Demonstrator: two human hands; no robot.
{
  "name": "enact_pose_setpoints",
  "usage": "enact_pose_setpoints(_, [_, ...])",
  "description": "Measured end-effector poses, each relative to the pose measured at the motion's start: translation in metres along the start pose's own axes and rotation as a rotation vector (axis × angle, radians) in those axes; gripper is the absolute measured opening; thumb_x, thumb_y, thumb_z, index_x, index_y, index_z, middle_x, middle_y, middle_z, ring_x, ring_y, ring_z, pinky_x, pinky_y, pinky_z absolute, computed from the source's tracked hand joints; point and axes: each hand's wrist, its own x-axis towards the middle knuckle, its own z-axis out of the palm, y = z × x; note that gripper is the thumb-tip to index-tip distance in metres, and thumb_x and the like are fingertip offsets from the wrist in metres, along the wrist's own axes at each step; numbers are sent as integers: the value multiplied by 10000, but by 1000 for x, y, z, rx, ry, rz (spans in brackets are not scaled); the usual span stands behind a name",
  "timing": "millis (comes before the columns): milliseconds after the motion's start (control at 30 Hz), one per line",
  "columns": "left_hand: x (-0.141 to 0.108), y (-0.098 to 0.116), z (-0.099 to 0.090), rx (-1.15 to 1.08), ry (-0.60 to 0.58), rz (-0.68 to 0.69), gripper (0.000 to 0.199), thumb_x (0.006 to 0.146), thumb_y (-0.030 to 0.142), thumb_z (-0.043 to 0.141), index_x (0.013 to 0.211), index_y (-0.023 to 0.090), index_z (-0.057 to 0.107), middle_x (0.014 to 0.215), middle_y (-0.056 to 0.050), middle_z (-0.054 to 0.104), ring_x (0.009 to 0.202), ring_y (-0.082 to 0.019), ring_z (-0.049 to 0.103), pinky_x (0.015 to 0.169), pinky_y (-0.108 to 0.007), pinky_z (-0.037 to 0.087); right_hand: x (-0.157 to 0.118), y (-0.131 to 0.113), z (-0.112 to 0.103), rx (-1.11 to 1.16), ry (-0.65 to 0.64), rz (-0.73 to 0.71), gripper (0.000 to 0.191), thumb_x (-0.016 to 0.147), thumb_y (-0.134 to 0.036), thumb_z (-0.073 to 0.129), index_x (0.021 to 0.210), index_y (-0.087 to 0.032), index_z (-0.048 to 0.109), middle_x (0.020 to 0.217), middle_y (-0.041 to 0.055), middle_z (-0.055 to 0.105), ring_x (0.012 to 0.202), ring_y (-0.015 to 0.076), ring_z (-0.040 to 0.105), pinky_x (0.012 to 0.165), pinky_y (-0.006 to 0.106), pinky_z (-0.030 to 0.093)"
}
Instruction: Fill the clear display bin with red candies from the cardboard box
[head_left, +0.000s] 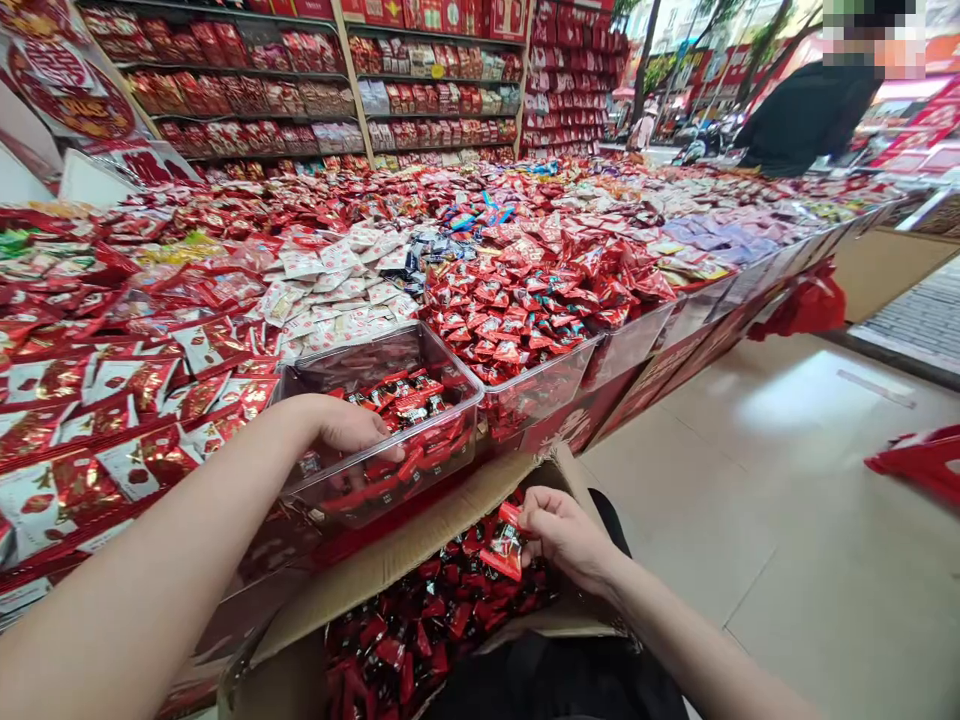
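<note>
My left hand (352,428) reaches over the rim of a clear plastic bin (465,385). Its thumb and fingers are apart and point down at the red wrapped candies (409,400) inside; the fingertips are partly hidden behind the bin wall. Between the thumb and fingers of my right hand (559,530) is a small red and black candy packet (504,545), held by its edge. That hand is above an open cardboard box (390,560) in front of me, which holds many similar red and dark candies (442,610).
Heaps of red candies (517,310) and white packets (330,280) cover the long display. Larger red and white bags (127,470) lie at left. Stocked shelves (255,85) line the back. Another person (814,115) stands far right. Pale tiled floor (750,500) extends to my right.
</note>
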Motion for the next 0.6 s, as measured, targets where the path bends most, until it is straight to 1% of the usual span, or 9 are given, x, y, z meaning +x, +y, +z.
enact_pose_setpoints(67, [-1, 1, 1, -8, -3, -7, 313, 571, 451, 626, 696, 189, 506, 665, -1, 612, 588, -160, 603, 546, -266, 502, 0, -7, 3, -76, 17, -32, 269, 646, -233, 554, 563, -159, 309, 534, -66, 386, 419, 51, 433, 424, 195, 393])
enact_pose_setpoints(133, [-1, 1, 1, -10, -2, -8, 298, 567, 430, 632, 685, 187, 507, 645, -1, 608, 588, -162, 602, 540, -263, 501, -1, -12, 5, -220, 35, -88, 266, 668, -265, 549, 566, -158, 328, 527, -58, 396, 433, 55, 440, 418, 179, 360])
enact_pose_setpoints(233, [-1, 1, 1, -15, 7, 2, 296, 564, 432, 637, 669, 189, 505, 641, 8, 602, 583, -157, 601, 547, -264, 503, -6, -14, 11, -446, 53, -163, 213, 686, -242, 528, 577, -152, 369, 522, -48, 411, 451, 41, 388, 422, 162, 303])
enact_pose_setpoints(300, [-1, 0, 0, -14, -9, 12, 310, 577, 464, 622, 670, 189, 513, 652, 9, 602, 581, -152, 600, 558, -270, 504, -13, -13, 17, -496, 26, -152, 172, 679, -212, 530, 608, -152, 385, 521, -55, 409, 451, 34, 349, 419, 156, 274])
enact_pose_setpoints(367, [0, -1, -1, -6, -35, 22, 326, 590, 495, 601, 664, 187, 527, 667, 5, 604, 580, -150, 599, 565, -276, 505, -21, -9, 24, -485, -79, -103, 134, 671, -186, 533, 670, -154, 403, 521, -67, 405, 453, 32, 345, 421, 148, 268])
enact_pose_setpoints(467, [1, -2, -1, -4, -34, 23, 326, 594, 498, 595, 660, 185, 535, 655, 5, 597, 576, -154, 598, 559, -287, 506, -33, -1, 28, -495, -332, 6, 88, 687, -183, 522, 740, -140, 466, 570, -50, 462, 506, 36, 405, 472, 141, 314])
enact_pose_setpoints(533, [1, -2, -1, -18, -32, 24, 312, 598, 482, 598, 677, 186, 539, 637, 8, 587, 572, -159, 597, 547, -292, 507, -39, 4, 26, -504, -501, 122, 129, 701, -224, 531, 782, -123, 531, 643, -19, 517, 563, 44, 447, 521, 147, 349])
enact_pose_setpoints(600, [1, -2, -1, -17, -35, 28, 301, 605, 471, 596, 692, 187, 543, 647, 6, 588, 572, -159, 597, 544, -293, 508, -43, 2, 22, -520, -627, 216, 211, 688, -275, 566, 827, -117, 574, 684, -4, 542, 593, 51, 463, 551, 154, 368])
